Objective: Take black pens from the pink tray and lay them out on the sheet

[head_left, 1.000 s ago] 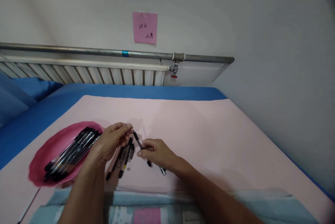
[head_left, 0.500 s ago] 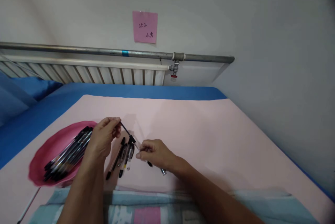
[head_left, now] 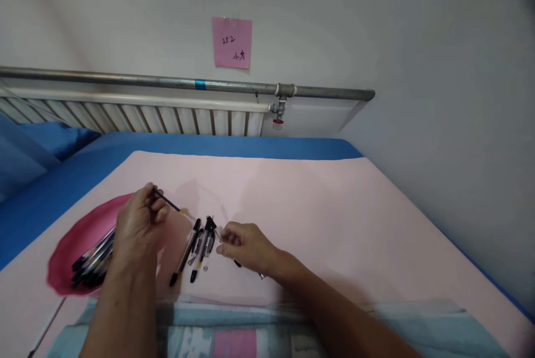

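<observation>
My left hand (head_left: 143, 213) is closed in a pinch on the end of a thin dark pen refill (head_left: 170, 203), raised near the pink basket. The refill slants down to the right, with a yellowish band and a pale tip. My right hand (head_left: 246, 246) is closed around a clear pen barrel (head_left: 218, 234) whose black end (head_left: 210, 223) points up and left. Between the hands lie a black-capped pen (head_left: 186, 252), another pen with a yellow band (head_left: 200, 260) and small clear and black pen parts. A dark piece and a silvery piece show partly below my right hand.
A pink basket (head_left: 58, 257) on the left holds many dark pens (head_left: 94, 263), partly covered by my left forearm. The pink tabletop (head_left: 334, 218) has a blue border (head_left: 251, 149). Teal patterned cloth (head_left: 188, 319) lies along the near edge. Behind stand a radiator (head_left: 167, 119) and a metal pipe (head_left: 146, 81).
My left hand has moved left toward the basket, drawing the refill out of the pen barrel; the two are now apart. My right hand has barely moved.
</observation>
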Demonstrator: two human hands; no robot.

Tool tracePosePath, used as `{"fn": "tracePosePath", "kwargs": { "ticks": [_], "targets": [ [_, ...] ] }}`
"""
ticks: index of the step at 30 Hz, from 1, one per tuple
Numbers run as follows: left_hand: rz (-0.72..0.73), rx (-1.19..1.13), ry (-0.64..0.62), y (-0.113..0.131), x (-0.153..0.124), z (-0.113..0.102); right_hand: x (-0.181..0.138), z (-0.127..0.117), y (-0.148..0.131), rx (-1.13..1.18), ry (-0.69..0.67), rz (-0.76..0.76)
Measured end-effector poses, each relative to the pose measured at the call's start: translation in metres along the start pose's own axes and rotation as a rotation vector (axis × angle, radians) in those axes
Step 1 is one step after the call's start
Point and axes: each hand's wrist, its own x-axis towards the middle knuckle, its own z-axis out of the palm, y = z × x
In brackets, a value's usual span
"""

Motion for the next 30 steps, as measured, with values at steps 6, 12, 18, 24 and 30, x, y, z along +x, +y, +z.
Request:
{"fn": "tracePosePath", "kwargs": {
  "ticks": [6, 12, 18, 24, 30],
  "targets": [
    [-0.075, -0.031, -0.047, -0.007, -0.001, 0.004, 0.002, 0.001, 0.003, 0.031, 0.076, 0.044],
    [-0.084, 0.004, -0.108, -0.013, -0.002, 0.004, 0.003, -0.003, 0.002, 0.032, 0.21, 0.086],
    [-0.063, 0.091, -0.171, -0.016, -0.005, 0.006, -0.001, -0.002, -0.009, 0.064, 0.223, 0.101],
    [-0.03, 0.145, -0.182, -0.017, -0.008, 0.007, -0.004, 0.007, -0.01, 0.063, 0.114, 0.123],
    [-0.012, 0.154, -0.187, -0.018, -0.009, 0.01, -0.006, 0.019, 0.004, 0.025, -0.005, 0.142]
  ]
}}
